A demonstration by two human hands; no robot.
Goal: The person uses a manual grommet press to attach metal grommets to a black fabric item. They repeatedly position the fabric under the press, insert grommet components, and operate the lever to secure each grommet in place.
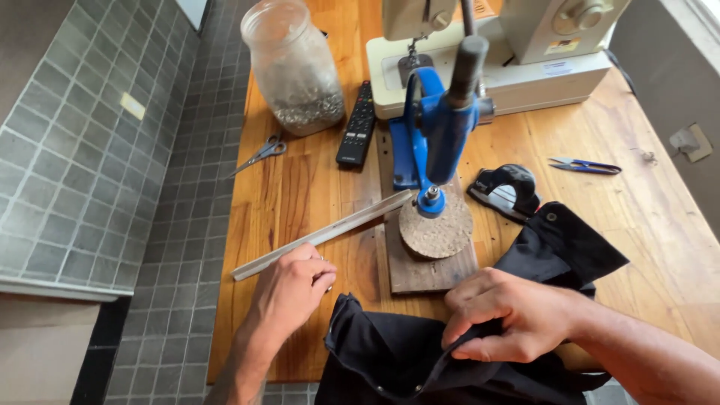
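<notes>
My right hand (517, 315) grips a fold of black fabric (390, 360) at the table's near edge. Another part of the fabric (570, 247), with a metal eyelet, lies to the right of the press. My left hand (289, 289) is curled, with something small and metallic pinched in its fingers, beside the near end of a long metal ruler (322, 234). Just beyond both hands a blue hand press (435, 135) stands on a dark wooden board (427, 274) with a round cork pad (435, 232) under its head.
On the wooden table (300, 187) stand a glass jar (292, 67) part-filled with small metal pieces, a black remote (357, 124), scissors (259, 154), blue thread snips (585, 166), a black tool (506, 191) and a white sewing machine (510, 52). A grey tiled floor lies left.
</notes>
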